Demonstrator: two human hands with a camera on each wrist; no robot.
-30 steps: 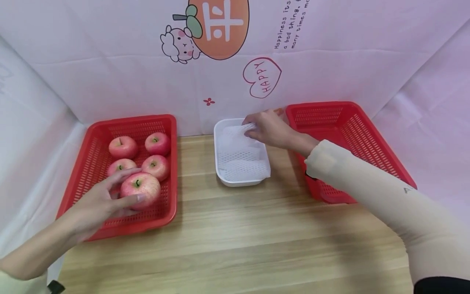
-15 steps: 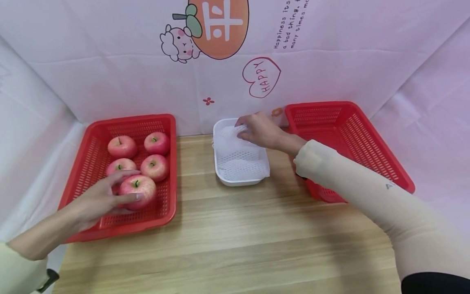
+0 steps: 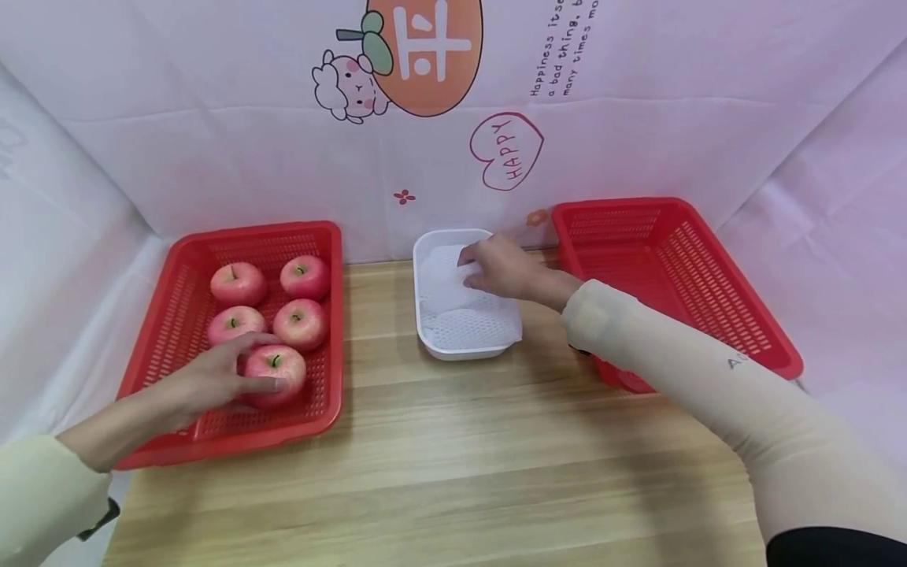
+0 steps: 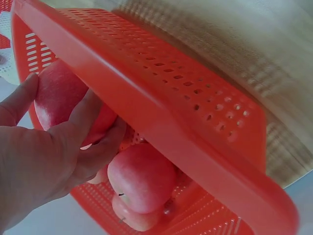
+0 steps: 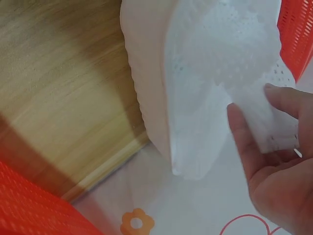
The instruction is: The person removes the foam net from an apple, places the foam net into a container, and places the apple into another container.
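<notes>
My left hand (image 3: 220,376) grips an apple (image 3: 279,370) at the near side of the left red basket (image 3: 333,315), fingers and thumb around its sides. Several other apples, such as the one farthest back (image 3: 238,283), rest behind it. In the left wrist view the held apple (image 4: 61,95) is partly covered by the fingers. My right hand (image 3: 506,272) is over a small white basket (image 3: 418,307) of white foam fruit nets (image 3: 471,327). Seen from the right wrist, a foam net (image 5: 266,120) lies between the thumb and curled fingers, its end reaching into the palm.
A second red basket (image 3: 631,260) stands at the right, beneath the right forearm. The baskets stand on a wooden table (image 3: 425,465). White printed cloth (image 3: 241,157) hangs behind them and along both sides.
My left hand and its apple have gone slightly lower into the basket. The right hand has shifted a little toward me and left, and the lifted net has sunk lower.
</notes>
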